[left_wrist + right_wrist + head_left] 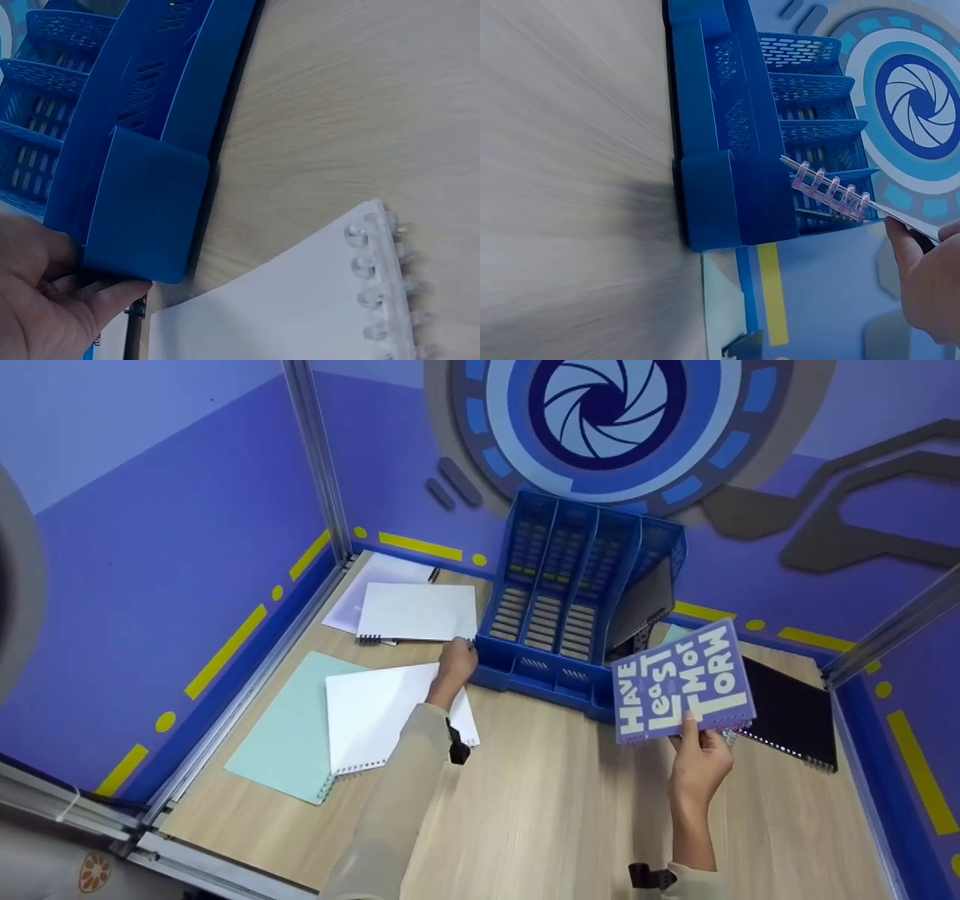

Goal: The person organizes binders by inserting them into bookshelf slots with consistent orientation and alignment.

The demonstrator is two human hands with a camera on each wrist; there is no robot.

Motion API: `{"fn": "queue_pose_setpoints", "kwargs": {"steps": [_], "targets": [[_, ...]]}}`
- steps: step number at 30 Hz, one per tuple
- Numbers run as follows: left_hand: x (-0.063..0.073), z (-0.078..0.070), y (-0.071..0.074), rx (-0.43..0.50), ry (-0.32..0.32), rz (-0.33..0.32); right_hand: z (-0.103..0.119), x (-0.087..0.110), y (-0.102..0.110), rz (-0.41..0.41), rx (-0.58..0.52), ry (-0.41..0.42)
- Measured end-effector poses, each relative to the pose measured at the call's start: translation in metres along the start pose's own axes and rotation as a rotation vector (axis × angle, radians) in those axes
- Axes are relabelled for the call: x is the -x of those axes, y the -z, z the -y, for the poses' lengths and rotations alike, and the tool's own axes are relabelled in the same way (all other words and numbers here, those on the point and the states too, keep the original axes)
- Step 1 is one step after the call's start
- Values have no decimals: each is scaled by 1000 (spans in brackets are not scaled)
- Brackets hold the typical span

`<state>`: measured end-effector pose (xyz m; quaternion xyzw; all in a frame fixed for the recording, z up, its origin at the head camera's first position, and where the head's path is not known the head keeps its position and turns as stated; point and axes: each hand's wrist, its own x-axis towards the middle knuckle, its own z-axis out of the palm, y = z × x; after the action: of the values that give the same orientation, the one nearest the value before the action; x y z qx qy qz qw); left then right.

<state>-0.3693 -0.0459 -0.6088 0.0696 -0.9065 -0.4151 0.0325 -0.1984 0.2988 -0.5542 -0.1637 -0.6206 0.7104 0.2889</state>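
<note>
A purple spiral notebook (684, 682) with large pale lettering is pinched at its lower edge by my right hand (701, 765), held up in front of the organizer's right end. In the right wrist view the notebook (832, 191) shows edge-on with clear pinkish rings. My left hand (454, 666) grips the front left corner of a blue file organizer (540, 675). From the left wrist, fingers and thumb curl at the end of its front wall (146, 210). A dark grey notebook (646, 600) leans in the rightmost slot; the other slots show their slatted floors.
Left of the organizer lie a white notebook (420, 611) over a lilac one (367, 577), and an open white-paged notebook (375, 712) over a mint one (285, 727). A black spiral notebook (791, 712) lies at the right. Printed walls (225, 585) enclose the table.
</note>
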Motion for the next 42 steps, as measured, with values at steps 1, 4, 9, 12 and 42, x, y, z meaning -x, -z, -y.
{"fn": "queue_pose_setpoints", "kwargs": {"steps": [1,4,9,12,42], "targets": [[0,0,1,-14,-2,-4,1,-1,0,0,-6,0],[0,1,2,-33,-9,-6,2,-6,0,-1,-12,9],[-1,3,5,-34,-26,-6,2,-14,-1,3,-24,36],[-2,5,7,-37,-34,0,3,-18,-4,-2,-3,40],[-3,7,6,-8,-53,8,1,-79,-82,-138,240,95]]}}
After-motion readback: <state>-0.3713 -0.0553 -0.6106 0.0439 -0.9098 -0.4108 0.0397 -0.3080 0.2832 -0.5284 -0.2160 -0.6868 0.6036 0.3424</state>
